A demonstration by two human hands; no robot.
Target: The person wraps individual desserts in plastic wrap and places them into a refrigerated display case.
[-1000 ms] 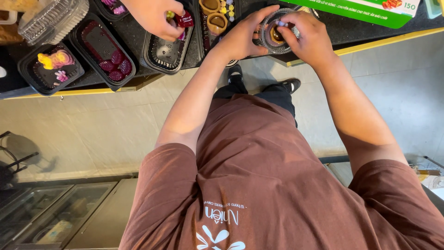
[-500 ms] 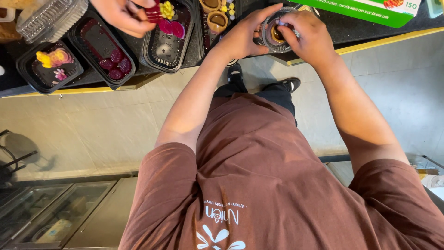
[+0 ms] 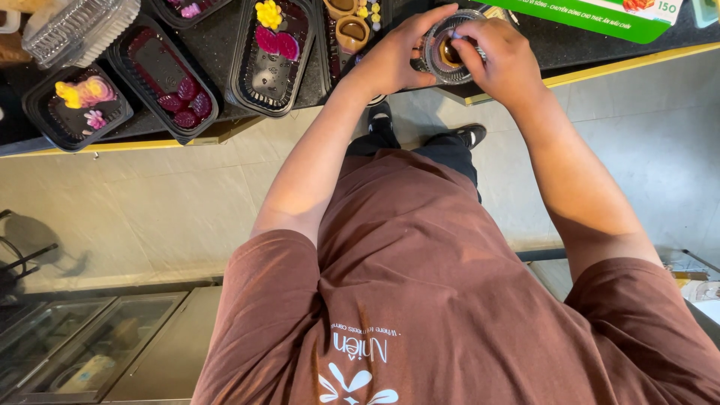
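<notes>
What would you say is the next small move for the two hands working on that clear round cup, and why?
Probably settle the brown moulded piece squarely into the clear round cup and draw the right hand away. The left hand steadies the cup at the black counter's edge, while the right hand's fingers reach into its open top, where a brown piece shows.

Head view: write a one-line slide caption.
Both hands, left hand and right hand, grip a small clear round plastic cup over a black counter beside black rectangular plastic trays.
</notes>
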